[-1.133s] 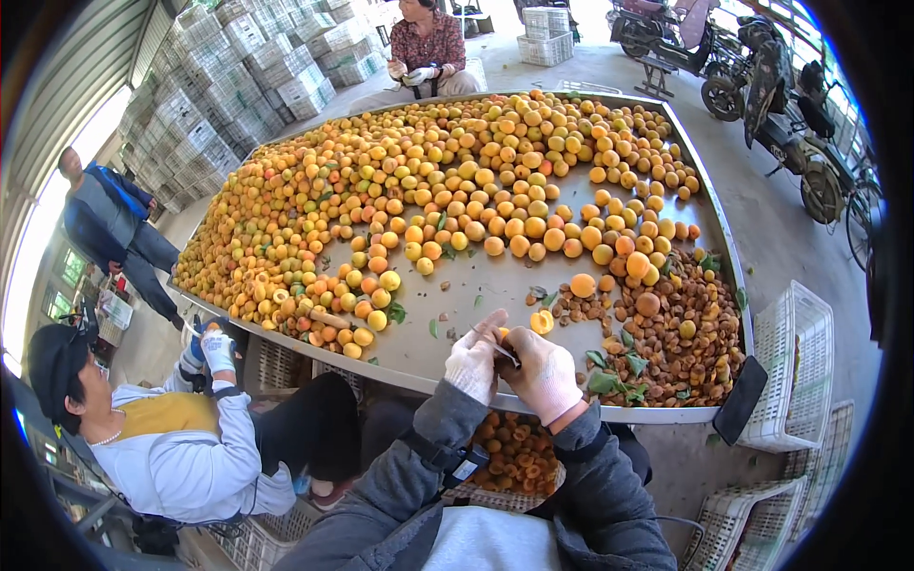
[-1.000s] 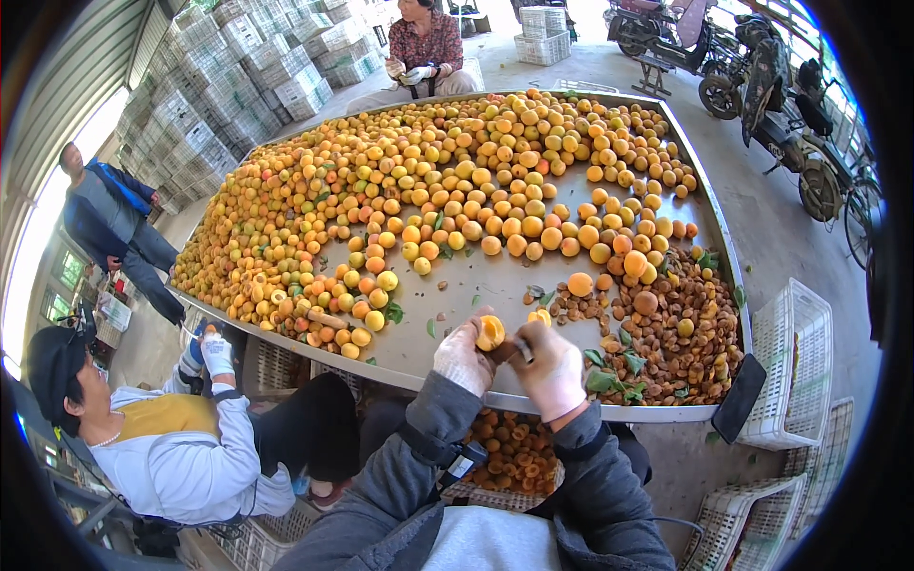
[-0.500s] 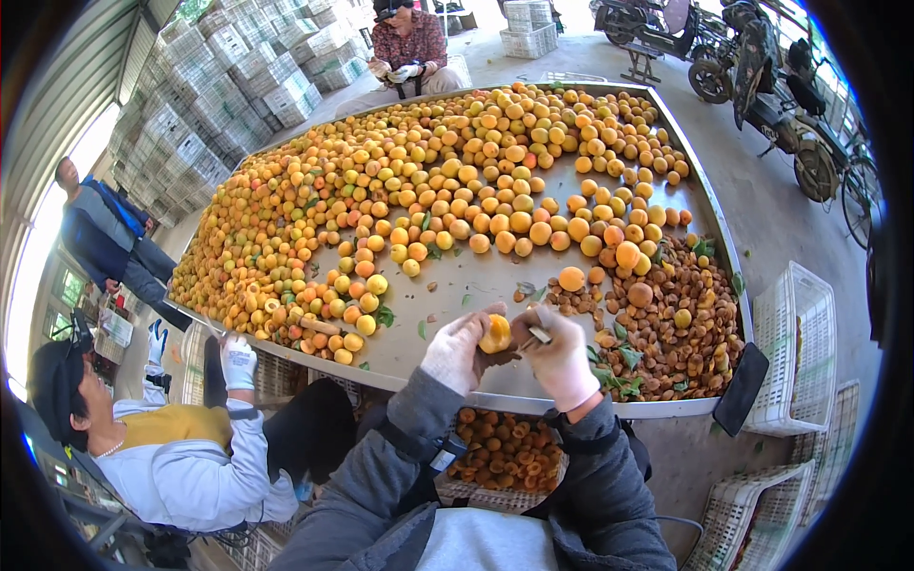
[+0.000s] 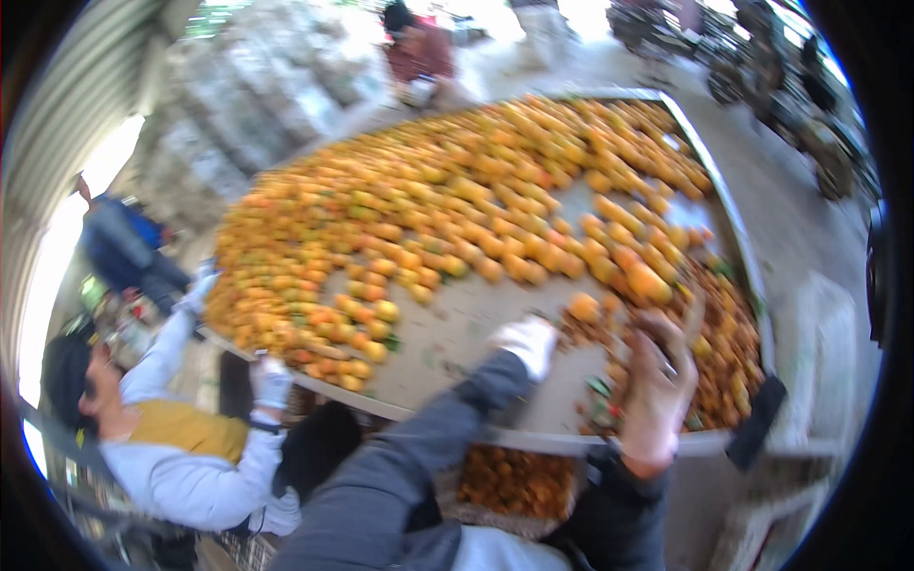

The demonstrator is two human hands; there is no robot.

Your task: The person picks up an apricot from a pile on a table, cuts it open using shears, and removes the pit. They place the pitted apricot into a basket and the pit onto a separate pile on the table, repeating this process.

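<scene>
The whole view is smeared by motion. My left hand [image 4: 526, 344], in a pale glove, reaches out low over the metal table [image 4: 447, 357], close to the brown pits; its fingers are blurred and I cannot tell whether it holds anything. Above the heap of brown pits and split pieces [image 4: 719, 381] on the right is my right hand [image 4: 664, 376], its fingers bent around something small that I cannot make out. Beyond both hands spread many whole apricots [image 4: 400, 219], orange and yellow. One apricot [image 4: 584, 306] lies between my hands.
A crate of apricot pieces [image 4: 514, 481] stands below the table's near edge. A dark phone-like slab [image 4: 757, 419] sits at the right corner. One co-worker [image 4: 190, 466] sits at the left, another [image 4: 419, 57] at the far side. Pale crates [image 4: 819, 362] stand at the right.
My hands have moved apart: the left forward over the table, the right outward over the pit heap. The apricot held in my left hand no longer shows there. The view has shifted.
</scene>
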